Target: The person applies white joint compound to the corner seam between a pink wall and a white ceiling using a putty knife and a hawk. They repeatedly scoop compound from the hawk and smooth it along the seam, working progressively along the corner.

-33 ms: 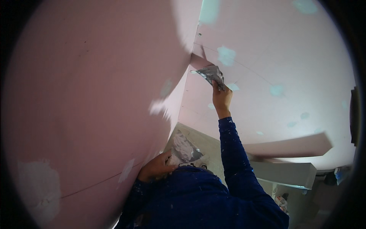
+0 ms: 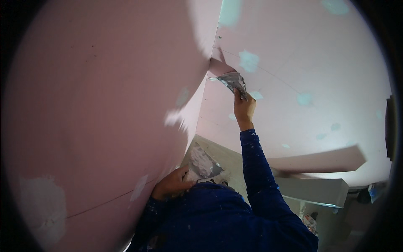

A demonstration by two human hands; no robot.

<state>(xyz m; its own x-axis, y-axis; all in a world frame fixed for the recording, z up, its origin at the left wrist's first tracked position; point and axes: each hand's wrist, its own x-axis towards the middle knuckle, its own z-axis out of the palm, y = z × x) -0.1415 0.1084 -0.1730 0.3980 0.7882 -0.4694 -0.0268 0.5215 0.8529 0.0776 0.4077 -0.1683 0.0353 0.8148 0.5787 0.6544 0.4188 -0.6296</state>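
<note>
My right hand [image 2: 245, 107] is stretched out toward the wall corner, closed round a wide putty knife [image 2: 231, 80]. The knife's grey metal blade is smeared with filler, and its tip is at the right wall [image 2: 281, 80], close to the corner; whether it touches I cannot tell. Low in front of my body, my left hand [image 2: 171, 183] grips a flat metal plate [image 2: 217, 170] by its left side. A thick heap of pale pinkish filler [image 2: 200, 161] lies on this plate. Its handle, if any, is hidden.
The left pink wall [image 2: 117, 101] stands close beside my left arm. Dried filler patches [image 2: 249, 61] dot both walls. A long grey box-like piece [image 2: 310, 191] lies at the lower right, with small items [image 2: 310, 222] below it. Pale floor [image 2: 231, 157] shows under the corner.
</note>
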